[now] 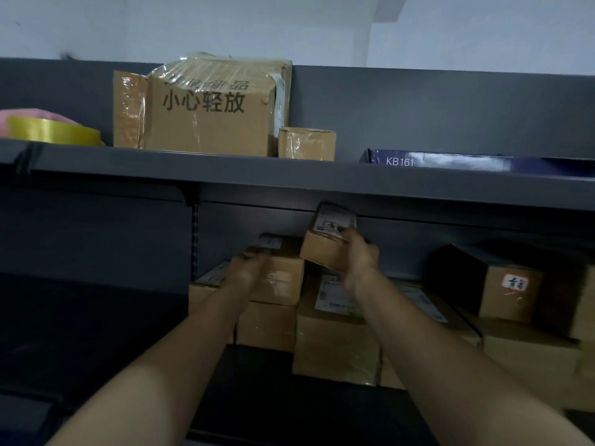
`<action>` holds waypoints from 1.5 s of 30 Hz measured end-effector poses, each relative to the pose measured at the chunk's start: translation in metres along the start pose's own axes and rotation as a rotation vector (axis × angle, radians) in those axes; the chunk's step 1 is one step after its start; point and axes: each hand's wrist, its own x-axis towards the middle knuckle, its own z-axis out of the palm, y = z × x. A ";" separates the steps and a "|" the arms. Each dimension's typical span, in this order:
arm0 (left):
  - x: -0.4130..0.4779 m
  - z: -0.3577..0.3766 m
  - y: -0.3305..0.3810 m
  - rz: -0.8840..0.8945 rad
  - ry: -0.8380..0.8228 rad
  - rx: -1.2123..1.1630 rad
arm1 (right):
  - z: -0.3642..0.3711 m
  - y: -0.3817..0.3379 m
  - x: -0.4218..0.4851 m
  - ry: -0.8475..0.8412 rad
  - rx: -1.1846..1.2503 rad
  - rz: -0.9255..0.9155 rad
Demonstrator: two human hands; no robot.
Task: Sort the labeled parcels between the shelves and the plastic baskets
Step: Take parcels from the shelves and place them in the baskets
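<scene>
I'm looking into a dark grey metal shelving unit (418,107) set against a pale wall (257,24), and the light is dim beneath the upper shelf (289,178). Both bare arms reach into the bay below it.

The right hand (359,257) has a firm grasp on a small labelled parcel (322,249), fingers wrapped over its right end. The parcel is in the air and tilted, with its white label turned up. It sits just under the upper shelf and above a big labelled carton (335,339).

The left hand (249,267) lies on the top front of a taped parcel (285,280) just to the left. Its fingers are blurred, so I cannot tell whether they grip or only touch. That taped parcel sits on a plain carton (267,326).

More cartons crowd the lower shelf (251,381) to the right, among them a box with a red-bordered sticker (512,291). Left of the slotted upright (194,246) the bay is in deep shadow.

Up top, a large carton printed 小心轻放 (209,123) stands wrapped in clear tape. A flat piece of cardboard (128,111) stands against its left side, and a small taped box (306,144) is tucked at its right foot. Far left, a yellow tape roll (54,130) lies in front of something pink (38,112). Off to the right, well apart from the cartons, a dark blue box marked KB161 (450,162) lies flat on the upper shelf.
</scene>
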 end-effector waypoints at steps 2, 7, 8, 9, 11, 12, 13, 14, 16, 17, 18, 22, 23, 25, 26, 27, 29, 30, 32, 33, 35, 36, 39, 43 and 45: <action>-0.002 -0.004 0.000 -0.034 0.014 -0.015 | -0.004 0.004 -0.004 0.010 0.003 0.051; -0.027 -0.012 -0.006 0.001 0.028 -0.149 | -0.017 0.015 -0.020 -0.130 -0.015 0.215; -0.033 -0.014 -0.009 0.013 0.025 -0.191 | -0.020 0.015 -0.024 -0.168 -0.006 0.234; -0.038 -0.015 -0.011 0.028 0.013 -0.233 | -0.021 0.015 -0.026 -0.201 0.003 0.237; -0.047 -0.016 -0.013 0.078 0.002 -0.280 | -0.020 0.013 -0.034 -0.273 0.033 0.242; -0.051 -0.015 -0.011 0.108 0.006 -0.268 | -0.020 0.012 -0.038 -0.302 0.045 0.253; -0.055 -0.014 -0.009 0.143 0.010 -0.239 | -0.020 0.012 -0.043 -0.321 0.055 0.259; -0.061 -0.014 -0.005 0.172 0.019 -0.200 | -0.021 0.011 -0.048 -0.335 0.075 0.262; -0.068 -0.015 0.001 0.148 0.057 -0.111 | -0.025 0.012 -0.061 -0.353 0.115 0.252; -0.069 -0.017 0.001 0.103 0.089 -0.087 | -0.029 0.014 -0.066 -0.372 0.127 0.235; -0.074 -0.019 0.000 0.058 0.112 -0.081 | -0.034 0.016 -0.070 -0.396 0.132 0.213; -0.115 -0.024 -0.005 -0.145 0.004 -0.194 | -0.063 0.014 -0.087 -0.441 0.059 0.076; -0.125 -0.026 -0.007 -0.158 -0.031 -0.191 | -0.072 0.012 -0.091 -0.441 0.025 0.047; -0.142 -0.027 -0.013 -0.112 -0.036 -0.184 | -0.089 0.008 -0.099 -0.442 -0.012 0.021; -0.152 -0.027 -0.017 -0.061 -0.020 -0.163 | -0.096 0.008 -0.103 -0.439 -0.017 0.025; -0.161 -0.027 -0.020 -0.010 0.003 -0.136 | -0.103 0.008 -0.107 -0.432 -0.019 0.033; -0.178 -0.027 -0.027 0.068 0.047 -0.074 | -0.113 0.010 -0.116 -0.421 -0.010 0.043; -0.187 -0.027 -0.029 0.091 0.066 -0.059 | -0.118 0.010 -0.121 -0.422 -0.003 0.043; -0.203 -0.029 -0.030 0.139 0.089 -0.058 | -0.127 0.009 -0.132 -0.435 -0.004 0.030; -0.211 -0.029 -0.030 0.152 0.090 -0.067 | -0.131 0.007 -0.136 -0.442 -0.009 0.018; -0.224 -0.027 -0.028 0.175 0.073 -0.094 | -0.139 0.000 -0.144 -0.446 -0.017 -0.004; -0.229 -0.025 -0.027 0.185 0.063 -0.116 | -0.142 -0.006 -0.147 -0.434 -0.023 -0.017; -0.237 -0.017 -0.022 0.205 0.030 -0.176 | -0.156 -0.027 -0.154 -0.352 -0.039 -0.059; -0.243 0.011 -0.015 0.258 -0.061 -0.138 | -0.188 -0.051 -0.163 -0.222 -0.093 -0.118; -0.244 0.035 -0.016 0.305 -0.112 -0.100 | -0.209 -0.058 -0.168 -0.145 -0.095 -0.136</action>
